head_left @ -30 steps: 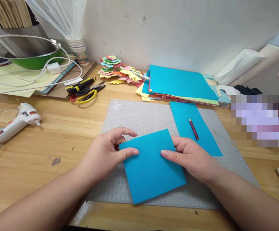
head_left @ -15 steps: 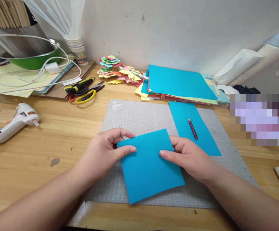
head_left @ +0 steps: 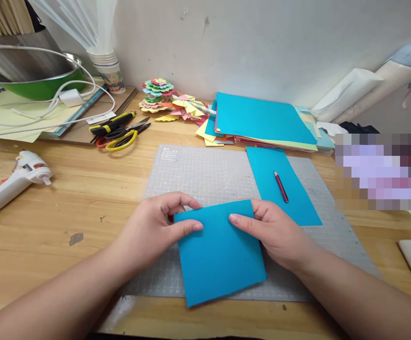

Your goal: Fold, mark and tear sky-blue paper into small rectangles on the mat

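Blue paper sheet (head_left: 223,259), roughly square, is held by both hands at the near side of the work area, tilted, with its lower left corner reaching past the front edge of the mat as I see it. Whether its lower edge touches anything, and whether it is one layer or folded, I cannot tell. Left hand (head_left: 161,224): thumb on the face at the upper left corner, index finger curled behind the top edge, paper pinched between. Right hand (head_left: 274,233): thumb flat on the face near the upper right corner, the other fingers mostly hidden behind, grip likewise pinched. Step in hand, in my judgement: holding and handling the sheet along its upper edge. Any next move from this grip calls for even pressure at both corners, so the paper does not buckle. Beneath is a grey cutting mat (head_left: 198,174); on its far right part lies a blue paper strip (head_left: 267,172) with a dark red pencil (head_left: 281,187) resting on it, sharpened end away. Well to the left, a white glue gun (head_left: 17,182) lies on the wooden table (head_left: 95,198). Farther back: scissors (head_left: 122,141), a stack of coloured paper (head_left: 262,118), a layered paper flower (head_left: 158,94).
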`<move>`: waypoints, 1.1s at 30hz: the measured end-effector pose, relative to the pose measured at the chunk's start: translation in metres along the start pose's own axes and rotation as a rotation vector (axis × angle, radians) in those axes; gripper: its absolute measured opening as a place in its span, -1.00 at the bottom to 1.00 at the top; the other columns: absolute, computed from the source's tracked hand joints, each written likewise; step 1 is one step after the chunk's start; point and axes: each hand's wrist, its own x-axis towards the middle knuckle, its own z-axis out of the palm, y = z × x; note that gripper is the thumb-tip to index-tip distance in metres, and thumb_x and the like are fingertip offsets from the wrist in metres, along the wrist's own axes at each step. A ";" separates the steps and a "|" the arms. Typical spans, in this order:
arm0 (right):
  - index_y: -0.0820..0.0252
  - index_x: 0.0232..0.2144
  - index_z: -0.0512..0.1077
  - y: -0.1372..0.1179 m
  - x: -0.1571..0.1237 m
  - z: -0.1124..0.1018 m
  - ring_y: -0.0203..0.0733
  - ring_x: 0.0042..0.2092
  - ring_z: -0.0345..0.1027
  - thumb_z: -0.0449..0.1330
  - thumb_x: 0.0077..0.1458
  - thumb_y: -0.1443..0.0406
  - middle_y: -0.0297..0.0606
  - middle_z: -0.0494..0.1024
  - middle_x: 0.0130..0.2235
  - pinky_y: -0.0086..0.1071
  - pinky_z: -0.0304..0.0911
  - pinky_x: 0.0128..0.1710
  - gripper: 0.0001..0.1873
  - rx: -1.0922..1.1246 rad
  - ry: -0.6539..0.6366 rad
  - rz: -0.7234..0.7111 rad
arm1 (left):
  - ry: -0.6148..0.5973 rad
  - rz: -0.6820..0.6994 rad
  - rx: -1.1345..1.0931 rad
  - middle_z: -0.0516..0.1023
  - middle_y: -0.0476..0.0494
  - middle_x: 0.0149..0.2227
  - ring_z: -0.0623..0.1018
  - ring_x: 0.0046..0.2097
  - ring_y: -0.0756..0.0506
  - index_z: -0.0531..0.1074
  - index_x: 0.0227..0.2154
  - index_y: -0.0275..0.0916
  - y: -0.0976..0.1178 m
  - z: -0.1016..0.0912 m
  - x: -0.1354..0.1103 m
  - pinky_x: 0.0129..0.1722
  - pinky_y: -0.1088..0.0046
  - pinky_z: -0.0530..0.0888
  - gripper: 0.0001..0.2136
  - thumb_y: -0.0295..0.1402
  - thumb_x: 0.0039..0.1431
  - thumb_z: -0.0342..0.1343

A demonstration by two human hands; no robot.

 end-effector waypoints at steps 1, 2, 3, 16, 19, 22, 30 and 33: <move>0.17 -0.18 0.52 0.000 0.000 0.000 -0.16 -0.27 0.52 0.31 0.06 0.14 -0.20 0.64 -0.26 -0.24 0.44 -0.25 -0.69 0.000 0.000 0.000 | -0.007 0.008 0.000 0.50 0.01 -0.40 0.44 -0.38 -0.03 0.49 -0.30 -0.16 0.000 0.000 0.000 -0.41 0.46 0.37 -0.74 -0.15 -0.02 0.24; 0.17 -0.19 0.52 0.000 -0.001 0.001 -0.16 -0.27 0.52 0.31 0.06 0.13 -0.20 0.64 -0.26 -0.24 0.44 -0.25 -0.69 -0.006 0.002 -0.002 | -0.014 0.012 -0.005 0.50 0.01 -0.39 0.43 -0.38 -0.03 0.48 -0.29 -0.16 -0.001 0.000 0.000 -0.42 0.47 0.37 -0.75 -0.15 -0.01 0.23; 0.17 -0.19 0.52 0.000 -0.001 0.001 -0.16 -0.27 0.52 0.31 0.05 0.13 -0.20 0.64 -0.26 -0.24 0.44 -0.26 -0.69 -0.015 0.006 -0.004 | -0.023 0.013 -0.015 0.49 0.01 -0.40 0.43 -0.39 -0.02 0.48 -0.28 -0.15 -0.001 0.000 0.000 -0.44 0.48 0.36 -0.75 -0.15 0.00 0.22; 0.19 -0.30 0.48 0.000 -0.003 0.000 -0.13 -0.30 0.51 0.30 0.04 0.07 -0.18 0.63 -0.28 -0.20 0.44 -0.27 -0.69 -0.112 0.045 0.008 | -0.044 0.005 -0.042 0.60 -0.02 -0.35 0.50 -0.34 -0.05 0.55 -0.36 -0.17 -0.003 0.002 -0.001 -0.40 0.48 0.42 -0.78 -0.14 0.05 0.20; 0.19 -0.31 0.48 -0.001 -0.003 0.000 -0.13 -0.31 0.51 0.30 0.02 0.06 -0.17 0.62 -0.28 -0.19 0.44 -0.28 -0.67 -0.137 0.058 0.019 | -0.037 0.000 -0.026 0.62 -0.02 -0.37 0.51 -0.35 -0.05 0.57 -0.37 -0.17 -0.002 0.002 -0.001 -0.40 0.47 0.43 -0.78 -0.14 0.04 0.20; 0.20 -0.32 0.47 0.000 -0.001 -0.001 -0.13 -0.32 0.51 0.30 0.02 0.05 -0.17 0.62 -0.29 -0.19 0.44 -0.29 -0.66 -0.146 0.067 0.030 | -0.045 -0.002 -0.003 0.63 -0.02 -0.38 0.52 -0.36 -0.05 0.58 -0.38 -0.16 -0.002 0.002 0.000 -0.41 0.47 0.42 -0.79 -0.15 0.05 0.19; 0.08 -0.30 0.55 -0.010 -0.020 0.007 -0.13 -0.33 0.52 0.21 0.14 0.09 -0.25 0.64 -0.34 -0.27 0.45 -0.36 -0.77 -0.387 0.169 -0.253 | 0.095 0.421 0.061 0.58 0.02 -0.41 0.51 -0.37 -0.01 0.51 -0.37 -0.17 0.002 -0.003 -0.007 -0.37 0.46 0.44 -0.95 -0.35 0.09 0.22; -0.15 -0.24 0.58 -0.021 -0.046 0.013 -0.10 -0.15 0.54 0.21 0.15 0.11 -0.35 0.66 -0.22 -0.19 0.44 -0.10 -0.83 -0.684 0.199 -0.612 | 0.193 0.899 0.207 0.53 0.01 -0.36 0.48 -0.29 -0.02 0.47 -0.28 -0.14 0.006 -0.011 -0.015 -0.25 0.40 0.42 -0.85 -0.52 0.11 0.14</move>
